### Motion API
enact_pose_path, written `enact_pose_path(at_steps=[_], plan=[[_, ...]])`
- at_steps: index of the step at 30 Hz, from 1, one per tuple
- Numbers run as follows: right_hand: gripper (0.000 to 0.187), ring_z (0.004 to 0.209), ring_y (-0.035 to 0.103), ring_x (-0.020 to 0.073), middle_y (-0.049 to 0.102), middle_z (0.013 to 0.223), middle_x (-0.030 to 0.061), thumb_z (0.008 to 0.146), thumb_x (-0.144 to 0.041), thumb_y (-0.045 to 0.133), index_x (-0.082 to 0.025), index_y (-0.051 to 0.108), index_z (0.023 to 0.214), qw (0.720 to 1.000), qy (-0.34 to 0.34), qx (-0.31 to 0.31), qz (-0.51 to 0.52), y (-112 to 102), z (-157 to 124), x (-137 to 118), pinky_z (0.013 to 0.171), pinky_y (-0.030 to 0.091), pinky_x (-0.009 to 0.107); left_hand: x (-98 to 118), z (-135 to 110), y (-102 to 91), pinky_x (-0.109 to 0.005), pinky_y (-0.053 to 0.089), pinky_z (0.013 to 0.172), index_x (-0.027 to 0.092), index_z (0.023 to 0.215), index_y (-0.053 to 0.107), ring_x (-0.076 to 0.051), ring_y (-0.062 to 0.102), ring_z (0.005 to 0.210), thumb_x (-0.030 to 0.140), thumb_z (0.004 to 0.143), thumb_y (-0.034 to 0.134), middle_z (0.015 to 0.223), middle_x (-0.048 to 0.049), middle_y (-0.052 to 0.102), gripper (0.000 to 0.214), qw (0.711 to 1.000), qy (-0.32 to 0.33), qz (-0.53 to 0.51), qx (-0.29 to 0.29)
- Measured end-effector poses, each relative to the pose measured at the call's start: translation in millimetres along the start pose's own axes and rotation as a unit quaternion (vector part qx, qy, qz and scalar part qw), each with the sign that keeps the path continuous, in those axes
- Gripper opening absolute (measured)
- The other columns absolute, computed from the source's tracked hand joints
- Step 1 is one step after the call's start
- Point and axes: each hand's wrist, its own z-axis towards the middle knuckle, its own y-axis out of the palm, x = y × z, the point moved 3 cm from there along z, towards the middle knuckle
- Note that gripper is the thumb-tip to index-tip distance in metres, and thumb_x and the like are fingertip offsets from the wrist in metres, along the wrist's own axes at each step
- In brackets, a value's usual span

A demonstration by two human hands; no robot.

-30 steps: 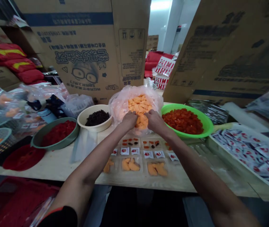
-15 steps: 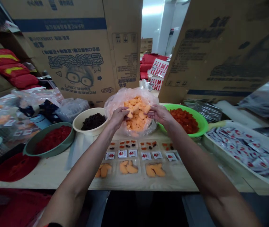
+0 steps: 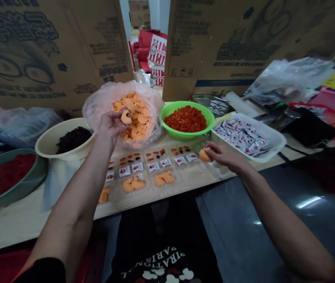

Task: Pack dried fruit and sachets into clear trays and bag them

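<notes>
My left hand (image 3: 111, 124) is raised in front of a clear plastic bag of orange dried fruit slices (image 3: 133, 112), pinching one orange slice (image 3: 124, 116) between thumb and fingers. My right hand (image 3: 222, 154) is low over the right end of a clear compartment tray (image 3: 155, 175) and grips another orange slice (image 3: 205, 155). The tray lies on the wooden table (image 3: 17, 220); its compartments hold orange slices, small red-and-white sachets and bits of red and dark fruit.
A green bowl of red fruit pieces (image 3: 186, 120) stands right of the bag, a cream bowl of dark raisins (image 3: 67, 140) to its left, a grey-green bowl of red pieces (image 3: 6, 177) far left. A white tray of sachets (image 3: 245, 135) is at right. Large cardboard boxes (image 3: 238, 43) stand behind.
Both hands came out of the bag with slices. My right hand went down and right to the tray's end; the left stays by the bag. The view swung right.
</notes>
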Motion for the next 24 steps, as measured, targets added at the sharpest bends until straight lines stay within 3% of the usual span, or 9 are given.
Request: enact_pose_path(at_steps=[2,5,9,12,15,17,20,22,24], plan=[[0.032,0.067,0.052,0.0168,0.060,0.072,0.0023,0.085,-0.049,0.053,-0.018,0.061,0.084,0.997,-0.003,-0.049,-0.053,13,-11,8,0.061,0.037,0.027,2,0,5.9,-0.017,0.051,0.051,0.009,0.097,0.061,-0.010,0.060,0.055,0.002,0.079,0.046,0.076,-0.0064,0.067,0.024,1.000,-0.011,-0.005,0.015],[0.034,0.065,0.050,0.0163,0.059,0.072,0.0016,0.087,-0.050,0.050,-0.017,0.060,0.090,0.998,0.004,-0.055,-0.038,27,-15,16,0.059,0.036,0.027,4,-1,15.5,-0.013,0.041,0.041,0.009,0.098,0.061,-0.006,0.051,0.045,-0.005,0.079,0.044,0.075,-0.0049,0.068,0.029,0.999,-0.021,0.013,0.045],[0.031,0.071,0.054,0.0169,0.063,0.077,0.0029,0.090,-0.043,0.049,-0.016,0.062,0.091,0.993,-0.023,-0.111,-0.024,40,-12,16,0.063,0.040,0.026,-8,-15,29.5,-0.019,0.051,0.051,0.010,0.096,0.062,-0.013,0.063,0.060,-0.001,0.080,0.050,0.077,-0.0057,0.068,0.022,0.996,-0.015,0.040,0.073],[0.022,0.080,0.061,0.0203,0.069,0.087,0.0081,0.091,-0.028,0.049,-0.015,0.066,0.095,0.983,0.003,-0.097,-0.157,46,-14,16,0.073,0.044,0.028,-53,-46,43.2,-0.022,0.054,0.059,0.008,0.091,0.064,-0.015,0.065,0.068,-0.002,0.073,0.054,0.078,-0.0058,0.066,0.023,0.994,-0.060,0.089,0.008],[0.031,0.090,0.065,0.0245,0.069,0.103,0.0152,0.091,-0.017,0.046,-0.012,0.064,0.115,0.954,0.053,-0.009,-0.296,46,-24,15,0.077,0.045,0.032,-126,-85,50.2,-0.020,0.049,0.056,0.008,0.090,0.067,-0.010,0.058,0.060,-0.004,0.066,0.060,0.077,-0.0031,0.065,0.028,0.972,-0.113,0.196,-0.057],[0.034,0.093,0.065,0.0264,0.066,0.111,0.0184,0.091,-0.013,0.044,-0.011,0.063,0.120,0.942,0.053,0.046,-0.329,45,-34,16,0.079,0.048,0.034,-174,-106,51.6,-0.020,0.048,0.060,0.009,0.092,0.069,-0.009,0.057,0.062,0.002,0.068,0.069,0.080,-0.0026,0.066,0.025,0.953,-0.101,0.269,-0.102],[0.040,0.107,0.061,0.0280,0.061,0.122,0.0193,0.087,-0.008,0.045,-0.013,0.061,0.124,0.951,-0.086,0.056,-0.292,54,-50,18,0.088,0.050,0.039,-228,-123,49.8,-0.023,0.049,0.070,0.013,0.095,0.069,-0.011,0.058,0.072,0.010,0.074,0.073,0.084,-0.0018,0.065,0.022,0.906,-0.038,0.397,-0.141],[0.050,0.118,0.055,0.0284,0.057,0.129,0.0189,0.083,-0.004,0.046,-0.015,0.057,0.130,0.943,-0.201,0.031,-0.262,66,-60,22,0.097,0.048,0.043,-247,-127,48.3,-0.030,0.051,0.080,0.014,0.098,0.068,-0.016,0.061,0.083,0.014,0.078,0.072,0.093,-0.0042,0.064,0.020,0.846,0.040,0.508,-0.158],[0.053,0.121,0.052,0.0286,0.054,0.131,0.0188,0.081,-0.002,0.047,-0.016,0.056,0.131,0.936,-0.238,0.030,-0.258,74,-66,27,0.100,0.046,0.046,-253,-130,47.5,-0.036,0.051,0.091,0.015,0.106,0.067,-0.020,0.061,0.096,0.017,0.083,0.068,0.104,-0.0076,0.062,0.023,0.774,0.126,0.593,-0.182]])
